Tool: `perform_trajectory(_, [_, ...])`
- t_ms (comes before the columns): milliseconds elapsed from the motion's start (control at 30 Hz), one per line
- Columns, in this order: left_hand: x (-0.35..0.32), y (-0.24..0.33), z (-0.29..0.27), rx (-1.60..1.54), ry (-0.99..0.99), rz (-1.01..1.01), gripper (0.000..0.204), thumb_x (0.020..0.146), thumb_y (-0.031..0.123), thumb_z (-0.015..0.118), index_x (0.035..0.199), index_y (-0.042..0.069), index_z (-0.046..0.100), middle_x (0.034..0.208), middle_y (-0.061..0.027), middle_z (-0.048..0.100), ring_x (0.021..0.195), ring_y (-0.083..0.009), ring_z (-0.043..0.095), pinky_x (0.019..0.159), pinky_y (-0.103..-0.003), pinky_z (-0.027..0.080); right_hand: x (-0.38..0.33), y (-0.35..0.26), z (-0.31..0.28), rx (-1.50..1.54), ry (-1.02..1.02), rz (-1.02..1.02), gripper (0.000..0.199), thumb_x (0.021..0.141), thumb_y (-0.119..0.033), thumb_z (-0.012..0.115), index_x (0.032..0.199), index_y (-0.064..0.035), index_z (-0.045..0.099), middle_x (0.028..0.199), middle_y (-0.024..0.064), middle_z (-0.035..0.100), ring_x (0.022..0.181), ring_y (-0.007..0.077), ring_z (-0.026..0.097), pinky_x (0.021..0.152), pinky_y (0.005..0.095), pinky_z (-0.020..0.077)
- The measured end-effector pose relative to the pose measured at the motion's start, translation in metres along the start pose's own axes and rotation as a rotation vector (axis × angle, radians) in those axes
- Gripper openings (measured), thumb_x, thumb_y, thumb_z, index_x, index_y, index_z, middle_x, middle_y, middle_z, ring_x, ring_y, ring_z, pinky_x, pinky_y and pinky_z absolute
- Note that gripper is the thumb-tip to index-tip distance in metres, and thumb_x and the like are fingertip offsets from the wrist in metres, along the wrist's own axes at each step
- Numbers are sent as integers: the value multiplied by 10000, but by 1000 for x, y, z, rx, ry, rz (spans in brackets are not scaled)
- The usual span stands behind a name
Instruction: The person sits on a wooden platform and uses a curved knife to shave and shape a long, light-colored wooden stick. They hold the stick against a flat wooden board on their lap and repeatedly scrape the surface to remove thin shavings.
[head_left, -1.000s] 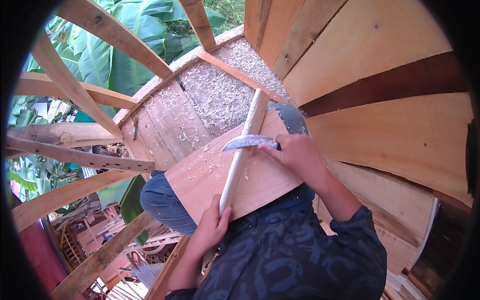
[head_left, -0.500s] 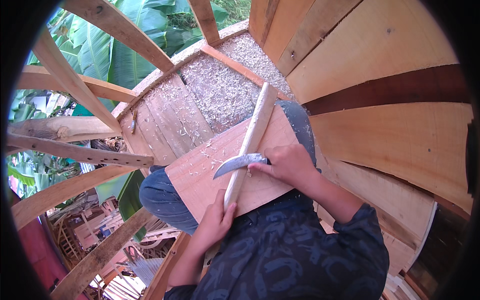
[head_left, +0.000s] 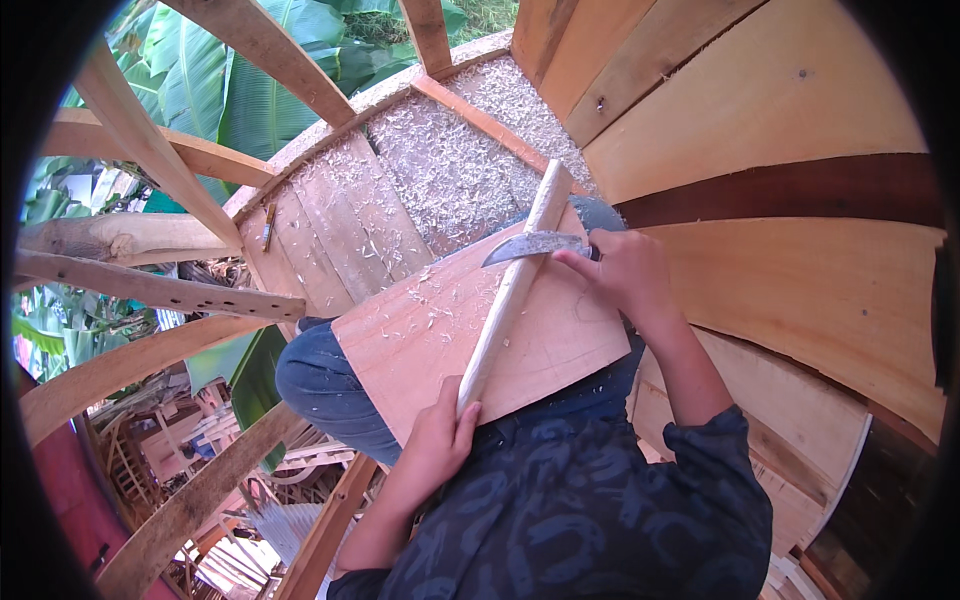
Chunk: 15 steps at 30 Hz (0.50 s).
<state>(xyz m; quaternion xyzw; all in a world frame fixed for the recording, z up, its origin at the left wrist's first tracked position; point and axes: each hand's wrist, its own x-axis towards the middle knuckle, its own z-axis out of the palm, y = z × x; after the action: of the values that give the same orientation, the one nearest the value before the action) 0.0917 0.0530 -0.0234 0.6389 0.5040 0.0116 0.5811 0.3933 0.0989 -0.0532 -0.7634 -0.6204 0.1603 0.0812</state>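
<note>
Across my lap lies a flat wooden board (head_left: 400, 340) with curled shavings scattered on it. A long pale wooden stick (head_left: 497, 335) slants over the board, its far end reaching past the board's edge. My left hand (head_left: 437, 437) is closed around the stick's near end. In my right hand (head_left: 632, 277) I grip a knife (head_left: 535, 245) by its handle, which my fingers mostly hide. The curved, stained blade rests across the upper part of the stick, its tip pointing left.
Shavings (head_left: 440, 160) cover the plank floor ahead, crossed by a thin wooden batten (head_left: 490, 125). A small pen-like object (head_left: 268, 227) lies near the floor's left edge. Slanted posts (head_left: 150, 150) stand on the left, with banana leaves beyond. A plank wall (head_left: 780, 270) rises close on my right.
My right hand and the knife have moved up along the stick, away from my body. The stick and board have shifted slightly right; my left hand still holds the near end.
</note>
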Motion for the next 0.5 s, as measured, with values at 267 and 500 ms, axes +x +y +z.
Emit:
perform_trajectory(267, [1,9,0,87,11,-13,241,989,136,494,1161,-3,398,735,-266,614,740,-469,626,655,-474,468,-29,-27,6,30,-78,-138,618,882,-622,556,680,-51,683,617,177,637,596,339,667,558,434,526])
perform_trajectory(500, [-3,7,-1,51,2,-58,239,983,121,494,1167,-3,407,744,-276,608,756,-478,619,673,-484,466,12,14,-9,155,61,257,606,903,-590,555,720,-28,689,617,206,617,627,381,658,562,453,516])
